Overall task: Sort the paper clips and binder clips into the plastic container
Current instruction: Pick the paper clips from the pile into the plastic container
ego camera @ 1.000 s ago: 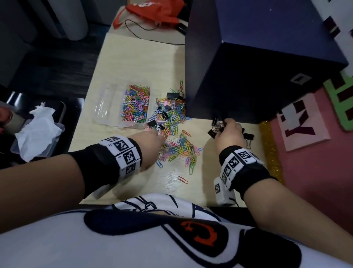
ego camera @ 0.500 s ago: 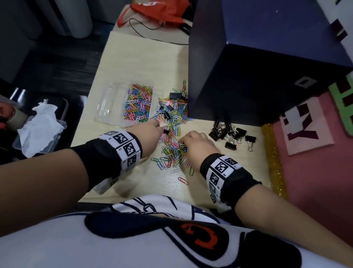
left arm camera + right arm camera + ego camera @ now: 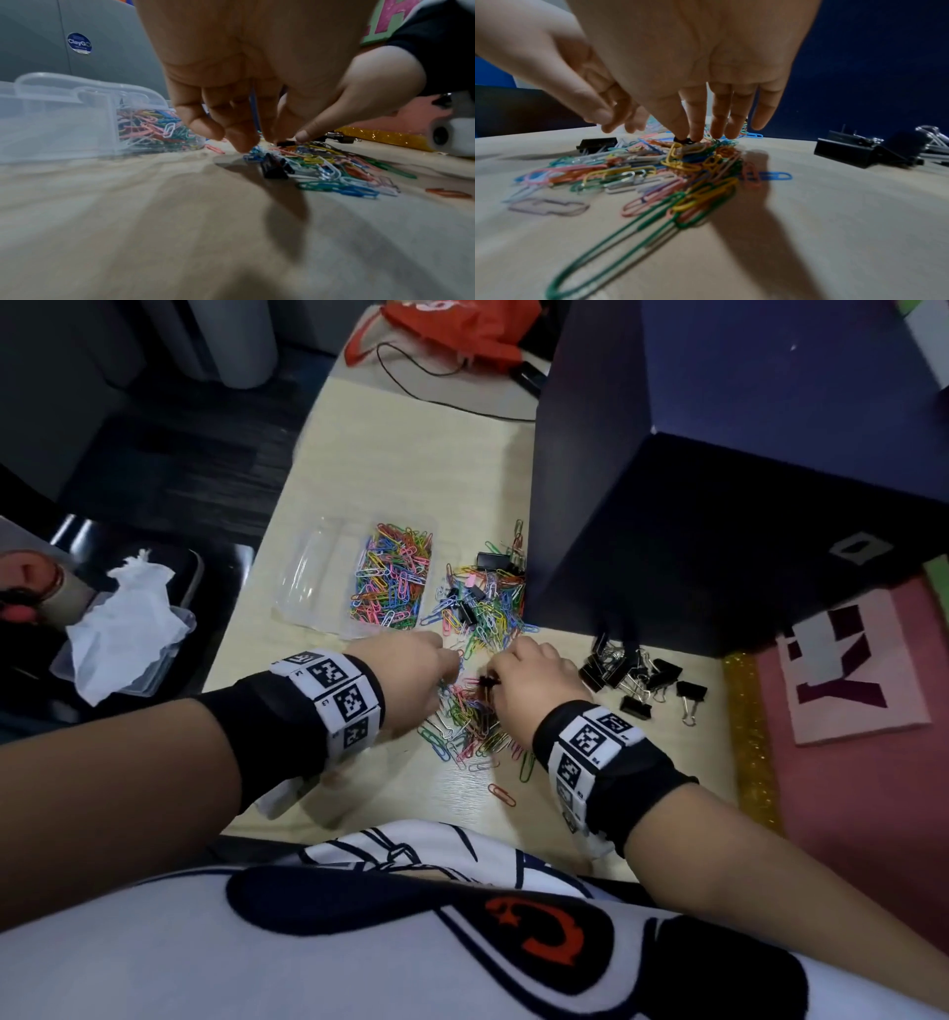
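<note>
A mixed pile of coloured paper clips lies on the table between my hands, and a second heap with several black binder clips lies behind it. The clear plastic container holds paper clips in its right compartment. My right hand pinches a small black binder clip on top of the pile between thumb and forefinger. My left hand has its fingertips bunched down on blue paper clips. Another black binder clip lies just in front of it.
A group of black binder clips sits on the table to the right of my right hand. A tall dark blue box stands behind it. A tub with white tissue is off the table's left edge.
My right hand has left the binder clip group at the right and moved left onto the paper clip pile. My left hand has stayed at the pile's left edge.
</note>
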Available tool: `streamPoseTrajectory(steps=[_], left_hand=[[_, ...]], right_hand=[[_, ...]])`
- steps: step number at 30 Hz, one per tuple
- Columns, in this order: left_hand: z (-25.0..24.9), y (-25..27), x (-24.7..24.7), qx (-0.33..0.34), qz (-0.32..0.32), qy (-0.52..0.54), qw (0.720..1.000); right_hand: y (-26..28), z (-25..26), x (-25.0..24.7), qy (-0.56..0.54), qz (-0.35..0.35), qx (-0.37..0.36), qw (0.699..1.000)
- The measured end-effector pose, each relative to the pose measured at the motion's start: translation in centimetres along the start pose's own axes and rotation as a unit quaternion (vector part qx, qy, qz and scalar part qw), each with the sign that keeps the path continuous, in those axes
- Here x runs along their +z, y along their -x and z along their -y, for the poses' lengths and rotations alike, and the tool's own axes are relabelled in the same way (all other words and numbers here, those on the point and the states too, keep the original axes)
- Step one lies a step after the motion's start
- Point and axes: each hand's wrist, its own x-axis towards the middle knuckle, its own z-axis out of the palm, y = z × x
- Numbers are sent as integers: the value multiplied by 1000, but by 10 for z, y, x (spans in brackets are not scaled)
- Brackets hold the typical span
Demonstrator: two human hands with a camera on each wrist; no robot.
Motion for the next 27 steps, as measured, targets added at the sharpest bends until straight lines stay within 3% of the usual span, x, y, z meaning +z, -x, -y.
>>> streamPoseTrajectory(steps=[4, 9, 14, 18, 22, 27], left_hand=[[0, 4, -4, 32, 80, -42, 995], [1, 0, -5, 32, 84, -55, 994], [3, -3, -8, 20, 96, -49, 994], [2, -7, -12, 17, 111, -43, 993], [-3, -11, -19, 23, 116, -27, 993], [-11, -17, -32, 53, 87, -21, 995]], right_hand=[[-8, 1, -4, -8, 15, -21, 1000], [-15, 2, -5, 3, 32, -23, 999], [-7, -3, -7, -76, -24, -22, 997], [0, -12, -6, -185, -97, 41, 977], [4, -30, -8, -204, -106, 134, 964], [13, -57, -7, -239, -160, 275, 917]])
